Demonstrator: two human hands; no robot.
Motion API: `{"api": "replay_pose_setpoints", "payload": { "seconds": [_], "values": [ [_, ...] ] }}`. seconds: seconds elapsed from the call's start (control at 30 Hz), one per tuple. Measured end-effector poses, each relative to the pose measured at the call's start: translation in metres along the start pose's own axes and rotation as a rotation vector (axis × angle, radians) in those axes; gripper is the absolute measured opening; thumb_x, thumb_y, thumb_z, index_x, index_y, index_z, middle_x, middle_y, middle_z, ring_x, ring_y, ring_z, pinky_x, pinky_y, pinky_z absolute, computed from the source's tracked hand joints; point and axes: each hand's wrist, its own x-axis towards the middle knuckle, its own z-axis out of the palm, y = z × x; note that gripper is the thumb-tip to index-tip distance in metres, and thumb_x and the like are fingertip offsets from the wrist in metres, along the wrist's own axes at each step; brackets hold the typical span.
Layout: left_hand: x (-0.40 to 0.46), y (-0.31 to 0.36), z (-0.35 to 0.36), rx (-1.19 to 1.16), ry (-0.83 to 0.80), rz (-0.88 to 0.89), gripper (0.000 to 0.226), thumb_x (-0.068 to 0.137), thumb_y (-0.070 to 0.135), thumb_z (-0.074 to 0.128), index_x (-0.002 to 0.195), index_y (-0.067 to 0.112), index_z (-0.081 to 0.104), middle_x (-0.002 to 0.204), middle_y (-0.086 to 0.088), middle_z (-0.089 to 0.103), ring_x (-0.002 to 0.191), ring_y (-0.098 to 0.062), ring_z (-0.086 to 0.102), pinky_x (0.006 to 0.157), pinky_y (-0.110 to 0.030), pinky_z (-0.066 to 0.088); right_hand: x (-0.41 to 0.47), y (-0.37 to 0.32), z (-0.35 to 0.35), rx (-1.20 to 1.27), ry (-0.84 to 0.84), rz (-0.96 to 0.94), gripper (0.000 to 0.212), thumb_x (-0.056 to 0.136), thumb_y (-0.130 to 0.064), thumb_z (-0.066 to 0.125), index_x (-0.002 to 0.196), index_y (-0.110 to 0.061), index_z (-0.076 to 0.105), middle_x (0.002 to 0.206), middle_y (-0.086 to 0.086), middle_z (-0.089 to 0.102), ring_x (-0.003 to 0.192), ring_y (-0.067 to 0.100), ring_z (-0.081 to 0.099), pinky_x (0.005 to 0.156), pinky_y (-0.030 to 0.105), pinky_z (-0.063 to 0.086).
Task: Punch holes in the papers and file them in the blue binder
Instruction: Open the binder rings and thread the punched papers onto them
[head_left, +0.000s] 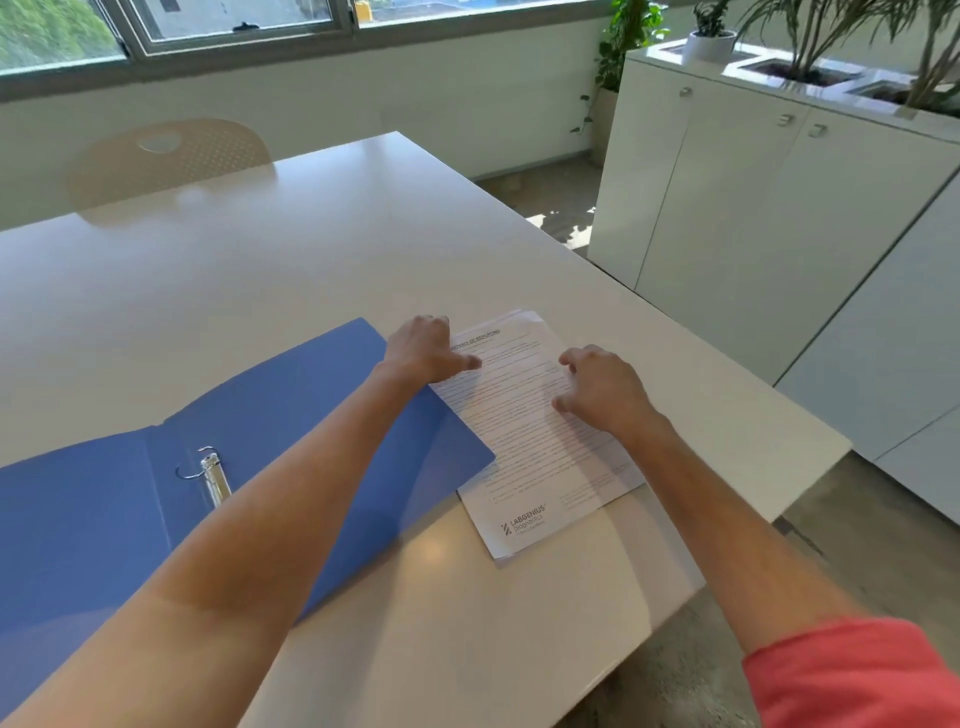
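Observation:
A thin stack of printed white papers (524, 441) lies on the white table (311, 249), to the right of an open blue binder (104, 519). The binder's metal rings (210, 475) stand on its spine and look slightly parted. My left hand (423, 348) rests on the papers' far left edge, fingers curled down, thumb stretched across the sheet. My right hand (597, 387) rests on the stack's right side with fingers bent, fingertips touching the top sheet. The binder's right cover overlaps the papers' left edge. No hole punch is in view.
A beige chair (171, 156) stands at the table's far side. White cabinets (753, 218) with planters on top line the right wall, across a strip of floor. The table's right edge runs close to the papers.

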Motion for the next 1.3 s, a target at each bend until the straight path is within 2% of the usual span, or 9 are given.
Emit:
{"api": "replay_pose_setpoints", "payload": {
  "seconds": [0.2,0.3,0.6,0.73,0.87,1.03,1.17,1.23,1.3],
  "values": [
    [0.009,0.001,-0.006,-0.024,-0.087,-0.039,0.056,0.063,0.061,0.077,0.067,0.014,0.046,0.077,-0.003,0.054,0.075,-0.020,0.051,0.056,-0.031,0.036,0.007,-0.004,-0.001,-0.050,-0.028,0.027,0.060,0.077,-0.028,0.076,0.132,-0.019,0.054,0.125,0.005,0.057,0.113,0.025,0.056,0.090,0.036,0.049],
    [0.013,0.001,-0.008,-0.093,-0.149,-0.079,0.057,0.059,0.059,0.081,0.065,0.015,0.045,0.071,-0.001,0.050,0.073,-0.018,0.047,0.052,-0.029,0.031,0.009,-0.006,0.000,-0.073,-0.031,0.039,0.057,0.079,-0.025,0.073,0.132,-0.020,0.054,0.125,0.005,0.056,0.114,0.026,0.054,0.090,0.035,0.047],
    [0.023,0.007,-0.012,-0.185,-0.243,-0.160,0.054,0.055,0.046,0.089,0.075,0.016,0.050,0.093,-0.004,0.058,0.088,-0.020,0.053,0.065,-0.033,0.042,0.010,-0.011,0.002,-0.138,-0.017,0.064,0.050,0.085,-0.022,0.068,0.133,-0.019,0.052,0.127,0.005,0.053,0.115,0.026,0.053,0.088,0.036,0.048],
    [0.026,0.009,-0.013,-0.215,-0.248,-0.157,0.059,0.053,0.038,0.091,0.094,0.012,0.057,0.099,-0.005,0.060,0.092,-0.021,0.056,0.075,-0.036,0.051,0.009,-0.010,0.003,-0.144,-0.009,0.072,0.049,0.086,-0.022,0.067,0.133,-0.019,0.052,0.128,0.005,0.053,0.116,0.026,0.051,0.089,0.037,0.049],
    [0.028,0.009,-0.018,-0.288,-0.292,-0.151,0.061,0.056,0.028,0.090,0.105,0.013,0.057,0.105,-0.004,0.061,0.100,-0.024,0.057,0.087,-0.041,0.052,0.010,-0.008,0.002,-0.095,-0.015,0.089,0.054,0.082,-0.023,0.071,0.132,-0.022,0.053,0.129,0.002,0.053,0.117,0.024,0.052,0.087,0.035,0.048],
    [0.028,0.011,-0.030,-0.333,-0.301,-0.101,0.031,0.068,0.013,0.082,0.093,0.011,0.064,0.103,-0.006,0.067,0.096,-0.024,0.062,0.086,-0.038,0.052,0.017,0.000,-0.006,0.040,-0.082,0.115,0.075,0.070,-0.028,0.080,0.137,-0.022,0.049,0.131,0.002,0.052,0.118,0.022,0.052,0.091,0.035,0.048],
    [0.025,0.018,-0.042,-0.384,-0.267,-0.034,0.018,0.071,0.007,0.078,0.079,0.016,0.064,0.093,-0.003,0.068,0.091,-0.022,0.064,0.083,-0.037,0.053,0.031,0.013,-0.022,0.329,0.005,0.168,0.077,0.068,-0.036,0.083,0.136,-0.015,0.052,0.128,0.006,0.060,0.115,0.025,0.058,0.098,0.039,0.047],
    [0.025,0.022,-0.048,-0.423,-0.241,0.029,0.019,0.070,0.006,0.078,0.074,0.017,0.063,0.091,-0.004,0.069,0.089,-0.022,0.065,0.079,-0.036,0.055,0.039,0.024,-0.030,0.629,-0.034,0.187,0.069,0.069,-0.032,0.084,0.129,-0.011,0.057,0.117,0.006,0.067,0.107,0.025,0.065,0.095,0.042,0.051],
    [0.022,0.028,-0.056,-0.447,-0.193,0.104,0.017,0.070,0.006,0.076,0.073,0.016,0.062,0.087,-0.003,0.068,0.085,-0.022,0.065,0.071,-0.032,0.053,0.043,0.034,-0.038,0.879,-0.163,0.171,0.049,0.074,-0.022,0.083,0.116,-0.004,0.065,0.109,0.012,0.072,0.097,0.027,0.071,0.084,0.036,0.058]
  ]
}}
